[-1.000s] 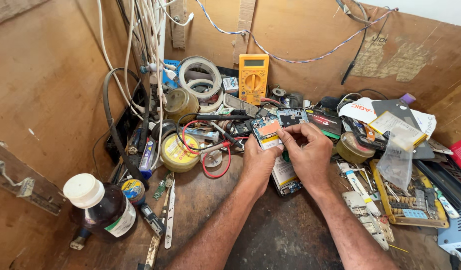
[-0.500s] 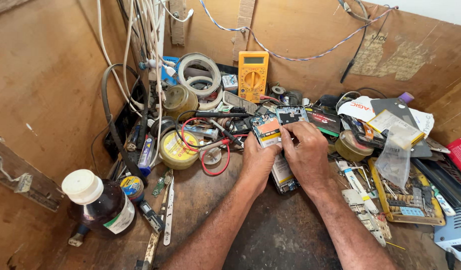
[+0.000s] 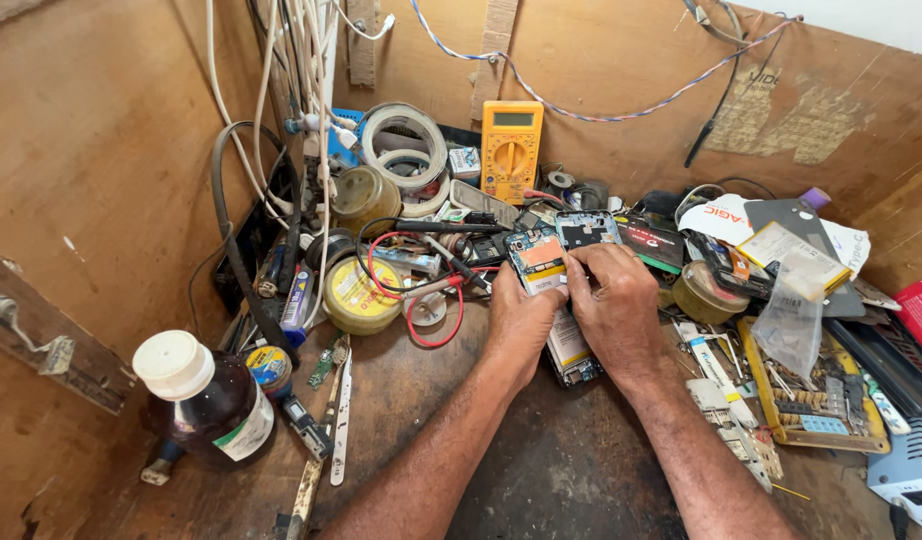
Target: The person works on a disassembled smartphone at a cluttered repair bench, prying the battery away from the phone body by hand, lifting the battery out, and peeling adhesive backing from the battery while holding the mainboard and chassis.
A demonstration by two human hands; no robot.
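An opened phone lies back-up on the dark worktop, its battery and circuit board exposed. My left hand rests on its left edge and holds it down. My right hand lies over its right side, fingertips pressing on the upper part near the orange-labelled battery top. Whether the fingers pinch a small part is hidden. Most of the phone's lower half is covered by both hands.
A yellow multimeter leans on the back wall beside tape rolls. A yellow tin and red probe wires sit left of the phone. A brown bottle with white cap stands front left. Tools and a yellow tray crowd the right.
The view has shifted slightly. Both hands stay on the phone, with the right fingers moved a little toward its upper part.
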